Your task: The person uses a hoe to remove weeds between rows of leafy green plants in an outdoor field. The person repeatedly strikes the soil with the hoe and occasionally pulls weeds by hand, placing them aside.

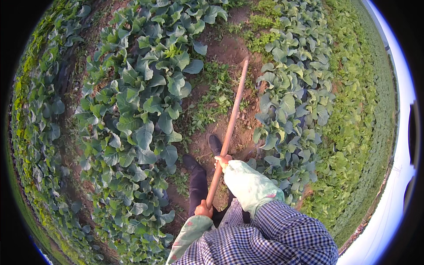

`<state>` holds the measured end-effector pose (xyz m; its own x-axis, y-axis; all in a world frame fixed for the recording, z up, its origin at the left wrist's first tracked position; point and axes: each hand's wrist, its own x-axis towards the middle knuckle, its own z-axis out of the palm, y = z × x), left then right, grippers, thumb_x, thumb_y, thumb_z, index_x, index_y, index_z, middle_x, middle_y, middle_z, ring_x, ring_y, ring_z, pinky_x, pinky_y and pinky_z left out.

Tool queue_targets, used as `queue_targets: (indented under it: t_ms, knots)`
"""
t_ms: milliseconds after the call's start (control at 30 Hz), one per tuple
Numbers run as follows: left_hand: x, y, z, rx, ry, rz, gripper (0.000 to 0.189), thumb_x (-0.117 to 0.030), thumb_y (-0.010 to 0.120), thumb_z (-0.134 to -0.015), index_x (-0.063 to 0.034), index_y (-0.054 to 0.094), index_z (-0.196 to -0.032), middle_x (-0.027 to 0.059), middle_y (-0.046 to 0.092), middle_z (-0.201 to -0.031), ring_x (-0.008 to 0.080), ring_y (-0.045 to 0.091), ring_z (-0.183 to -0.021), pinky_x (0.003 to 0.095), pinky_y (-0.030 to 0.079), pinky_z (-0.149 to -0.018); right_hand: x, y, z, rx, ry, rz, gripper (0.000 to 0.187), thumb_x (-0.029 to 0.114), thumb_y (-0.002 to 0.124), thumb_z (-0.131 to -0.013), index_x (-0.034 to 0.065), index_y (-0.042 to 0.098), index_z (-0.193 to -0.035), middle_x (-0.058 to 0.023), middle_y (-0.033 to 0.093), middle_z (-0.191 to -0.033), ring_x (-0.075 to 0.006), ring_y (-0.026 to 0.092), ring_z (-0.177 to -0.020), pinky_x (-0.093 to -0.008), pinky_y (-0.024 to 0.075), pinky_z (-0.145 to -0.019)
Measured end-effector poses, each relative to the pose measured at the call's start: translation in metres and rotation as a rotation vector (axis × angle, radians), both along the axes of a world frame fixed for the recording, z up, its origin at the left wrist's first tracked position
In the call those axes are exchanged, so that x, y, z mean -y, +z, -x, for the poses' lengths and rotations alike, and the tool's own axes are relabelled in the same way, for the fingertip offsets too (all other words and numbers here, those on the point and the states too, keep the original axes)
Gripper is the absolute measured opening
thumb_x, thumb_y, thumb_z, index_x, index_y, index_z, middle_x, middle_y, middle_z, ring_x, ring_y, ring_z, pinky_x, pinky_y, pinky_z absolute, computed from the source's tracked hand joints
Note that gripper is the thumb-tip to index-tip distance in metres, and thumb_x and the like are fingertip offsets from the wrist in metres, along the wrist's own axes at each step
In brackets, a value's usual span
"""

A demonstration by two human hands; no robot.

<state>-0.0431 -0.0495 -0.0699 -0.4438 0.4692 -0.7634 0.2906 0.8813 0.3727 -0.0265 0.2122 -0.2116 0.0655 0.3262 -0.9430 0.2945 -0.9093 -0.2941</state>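
Note:
A long wooden tool handle (234,114) slants from my waist out over the soil path between two crop rows. My left hand (203,209) wraps around its near end, close to my body. Farther up the shaft my right hand (222,160) grips it, that arm in a pale green sleeve cover (248,185). The far end of the handle meets the soil (232,48); whatever head it carries cannot be made out there. Low green weeds (212,96) grow on the path to the left of the shaft.
Broad-leaved, cabbage-like plants (142,109) line the path on the left, and another such row (291,96) borders it on the right. My dark shoes (215,144) stand on the path beneath the handle. Lighter green crops (351,109) extend farther right.

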Motion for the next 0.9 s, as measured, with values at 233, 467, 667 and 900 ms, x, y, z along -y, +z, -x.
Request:
queue_targets:
  t_ms: [233,467,667,900]
  knots:
    - [-0.141,-0.035,0.043,0.008,-0.022,-0.148,0.037,-0.024,0.078,-0.074,-0.0054,0.055,-0.097,0.0218,0.069,-0.08,0.0419,0.069,-0.077,0.0538,0.055,-0.068,-0.123,0.019,0.021,-0.11,-0.03,-0.24,0.025,0.016,0.076,-0.081,0.0019,0.058,-0.089,-0.0092,0.06,-0.07,-0.025,0.063,-0.057,-0.0416,0.0538,-0.051]
    - [-0.206,-0.046,0.053,0.084,-0.031,-0.176,0.042,-0.022,0.077,-0.072,-0.0018,0.058,-0.104,0.0237,0.07,-0.087,0.0416,0.07,-0.085,0.0509,0.056,-0.077,-0.15,0.012,0.017,0.165,0.222,-0.219,0.049,0.039,0.07,-0.089,-0.0078,0.062,-0.1,-0.0178,0.068,-0.083,-0.0282,0.066,-0.065,-0.0434,0.0533,-0.06]
    - [-0.072,0.022,0.049,0.029,-0.16,0.031,0.045,-0.024,0.079,-0.073,-0.0032,0.057,-0.105,0.0223,0.07,-0.086,0.0397,0.07,-0.081,0.05,0.056,-0.072,-0.007,0.046,-0.016,0.03,0.272,-0.007,0.046,0.036,0.075,-0.083,-0.0051,0.059,-0.097,-0.0171,0.067,-0.085,-0.0313,0.068,-0.068,-0.0447,0.0565,-0.057]
    - [-0.212,0.189,0.084,-0.344,-0.276,-0.776,0.043,-0.014,0.079,-0.074,-0.0034,0.059,-0.111,0.0136,0.065,-0.095,0.0352,0.066,-0.078,0.0447,0.051,-0.069,-0.106,0.158,-0.008,-0.411,-0.093,-0.005,0.031,0.03,0.074,-0.086,0.0054,0.057,-0.092,-0.0068,0.058,-0.071,-0.0228,0.061,-0.061,-0.0428,0.0551,-0.057]
